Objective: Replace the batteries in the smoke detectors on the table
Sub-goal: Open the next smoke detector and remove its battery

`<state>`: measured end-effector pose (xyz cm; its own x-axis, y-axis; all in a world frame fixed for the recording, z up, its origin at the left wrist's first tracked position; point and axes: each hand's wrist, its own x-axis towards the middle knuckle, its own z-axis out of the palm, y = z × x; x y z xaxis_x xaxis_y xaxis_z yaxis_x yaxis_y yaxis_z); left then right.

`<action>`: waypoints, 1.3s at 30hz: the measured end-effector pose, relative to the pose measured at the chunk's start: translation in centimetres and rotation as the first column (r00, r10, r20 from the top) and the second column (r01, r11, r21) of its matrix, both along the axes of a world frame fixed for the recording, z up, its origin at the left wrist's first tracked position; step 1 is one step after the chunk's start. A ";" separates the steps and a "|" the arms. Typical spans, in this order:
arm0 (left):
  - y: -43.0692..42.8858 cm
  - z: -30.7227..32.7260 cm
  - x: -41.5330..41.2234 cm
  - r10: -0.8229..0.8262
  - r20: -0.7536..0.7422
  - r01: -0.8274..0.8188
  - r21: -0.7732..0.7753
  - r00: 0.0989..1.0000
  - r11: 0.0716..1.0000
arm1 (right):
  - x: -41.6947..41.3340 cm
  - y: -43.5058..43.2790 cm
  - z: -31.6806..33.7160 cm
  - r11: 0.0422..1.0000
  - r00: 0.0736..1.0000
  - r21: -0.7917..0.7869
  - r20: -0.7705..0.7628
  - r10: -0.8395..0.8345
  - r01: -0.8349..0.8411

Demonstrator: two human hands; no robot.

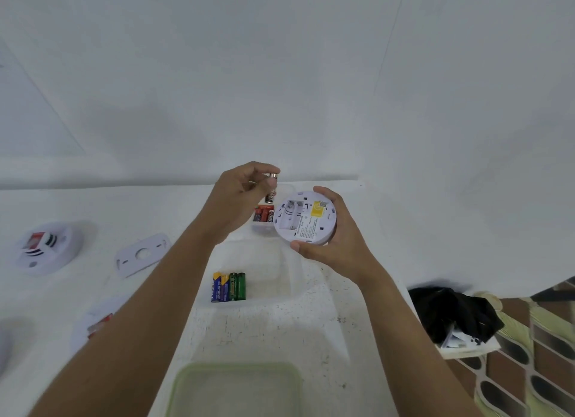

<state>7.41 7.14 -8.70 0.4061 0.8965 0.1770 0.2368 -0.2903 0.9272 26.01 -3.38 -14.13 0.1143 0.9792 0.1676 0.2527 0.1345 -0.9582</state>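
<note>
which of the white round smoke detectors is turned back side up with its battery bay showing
The white round smoke detector in the right hand, yellow label and empty bay showing. The other detector, far left on the table, lies face up.

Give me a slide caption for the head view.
Left hand lifts a battery; right hand holds the opened smoke detector.

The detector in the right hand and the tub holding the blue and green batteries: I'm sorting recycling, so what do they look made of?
The smoke detector looks like white moulded plastic, matt, with crisp ribs and a paper label on its back. The tub seems to be clear, slightly cloudy plastic: the table shows through its walls. Neither can be confirmed by sight alone.
</note>
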 end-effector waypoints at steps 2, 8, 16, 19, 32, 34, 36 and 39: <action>-1.0 -0.2 0.2 -0.003 0.032 0.003 0.010 0.999 1.000 | 0.0 0.0 0.0 1.000 1.000 0.009 0.004 0.011 -0.011; -2.6 -1.3 0.7 0.007 0.052 -0.009 0.028 0.999 1.000 | -0.2 -0.1 0.4 0.997 0.999 0.054 0.006 0.050 -0.051; -3.5 -2.4 0.5 -0.017 0.018 0.017 0.033 1.000 0.999 | -0.5 -0.2 0.5 0.991 0.996 0.114 0.068 0.062 -0.070; -3.7 -2.3 0.1 -0.016 -0.083 0.027 0.130 0.996 0.991 | -0.8 -0.4 0.4 0.989 0.993 0.132 0.101 0.053 -0.066; -3.2 -2.4 -0.7 -0.047 -0.234 0.121 0.313 0.971 0.942 | -0.8 -0.4 0.5 0.994 0.994 0.075 0.085 0.068 -0.075; -2.9 -1.9 -1.0 -0.079 -0.177 0.109 0.169 0.981 0.980 | -0.7 -0.2 0.6 0.996 0.993 0.044 0.087 0.078 -0.082; -2.3 -1.5 -1.2 -0.092 -0.130 0.105 0.099 0.987 0.990 | -0.6 0.0 1.0 0.995 0.991 0.017 0.088 0.097 -0.099; -0.8 -1.2 -1.7 -0.001 -0.168 0.027 0.153 0.986 0.988 | -0.5 0.3 1.2 0.996 0.992 -0.001 0.093 0.091 -0.092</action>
